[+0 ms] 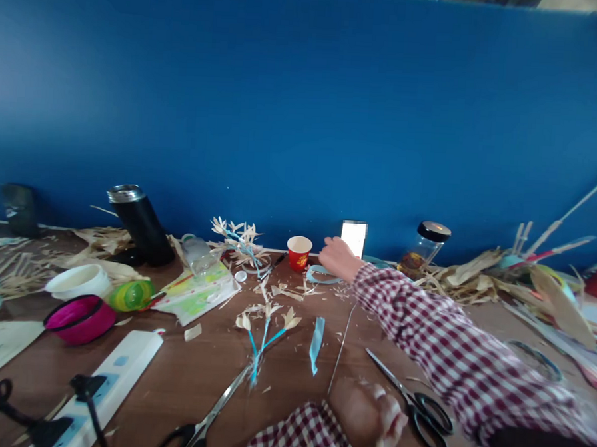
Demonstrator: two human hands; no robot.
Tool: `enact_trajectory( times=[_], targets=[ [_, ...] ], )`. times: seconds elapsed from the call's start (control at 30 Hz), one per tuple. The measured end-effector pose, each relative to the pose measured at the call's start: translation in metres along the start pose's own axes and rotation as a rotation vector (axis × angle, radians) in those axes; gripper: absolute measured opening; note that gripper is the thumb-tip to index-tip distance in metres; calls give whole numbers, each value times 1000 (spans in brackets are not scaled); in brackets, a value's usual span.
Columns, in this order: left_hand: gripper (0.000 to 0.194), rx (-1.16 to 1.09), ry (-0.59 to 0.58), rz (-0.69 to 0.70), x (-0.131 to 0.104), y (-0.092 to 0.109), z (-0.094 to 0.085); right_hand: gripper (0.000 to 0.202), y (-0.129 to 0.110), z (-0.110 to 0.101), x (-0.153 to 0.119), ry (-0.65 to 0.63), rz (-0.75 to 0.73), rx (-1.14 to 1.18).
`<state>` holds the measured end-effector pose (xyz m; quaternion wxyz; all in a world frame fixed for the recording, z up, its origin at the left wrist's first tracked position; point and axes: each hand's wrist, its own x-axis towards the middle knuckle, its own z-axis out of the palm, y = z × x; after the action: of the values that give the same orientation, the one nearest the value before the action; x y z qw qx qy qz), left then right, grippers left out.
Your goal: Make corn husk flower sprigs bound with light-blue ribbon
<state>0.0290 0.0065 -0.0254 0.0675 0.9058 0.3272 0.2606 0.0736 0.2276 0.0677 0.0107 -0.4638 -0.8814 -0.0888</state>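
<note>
My right hand [339, 258] reaches far forward to a lit phone [354, 238] leaning against the blue wall; its fingers are bent, and what they hold, if anything, is hidden. A red paper cup [299, 253] stands just left of it, with a pale blue ribbon loop [322, 274] below. Near the front edge, my left hand [368, 417] is curled and blurred beside black-handled scissors [419, 406]. A thin wire [343, 342] runs towards it. Dried-husk flowers on blue stems [258, 341] lie left of a blue strip [316, 344], touching the tip of other scissors [219, 403].
A white power strip [120, 374], pink bowl [80, 319], white bowl [78, 281] and black flask [141, 222] are at left. A lidded jar [425, 247] and dried husks [460, 279] are at back right. Finished-looking flowers [240, 240] rest near the wall.
</note>
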Motion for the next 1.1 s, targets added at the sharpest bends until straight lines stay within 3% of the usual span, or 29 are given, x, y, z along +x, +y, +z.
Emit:
enact_trajectory(
  times=[0.1,0.2,0.27,0.37,0.47,0.57,0.83,0.97,1.1],
  targets=[
    [18,-17,-28,-39,0,1,-5,19,7,-30,-31,140,27,103],
    [17,-69,44,-146,-1,0,-5,31,11,-55,-81,310,108,239],
    [18,-168,157,-272,-1,-2,-4,26,8,-61,-119,504,260,619],
    [21,-422,361,-495,2,-4,-5,20,-7,-52,-170,529,332,944],
    [36,-699,507,-605,7,-3,-7,20,-27,-28,-201,482,372,1097],
    [39,-866,514,-608,9,-4,-10,17,-41,-5,-215,468,387,1136],
    [26,-840,505,-703,6,-14,-19,13,-49,19,-229,468,277,1216],
    [22,-689,525,-648,9,-10,-19,20,-52,23,-234,465,237,1257],
    [16,-608,477,-558,13,-5,-17,41,-55,23,-235,441,260,1289]
  ],
)
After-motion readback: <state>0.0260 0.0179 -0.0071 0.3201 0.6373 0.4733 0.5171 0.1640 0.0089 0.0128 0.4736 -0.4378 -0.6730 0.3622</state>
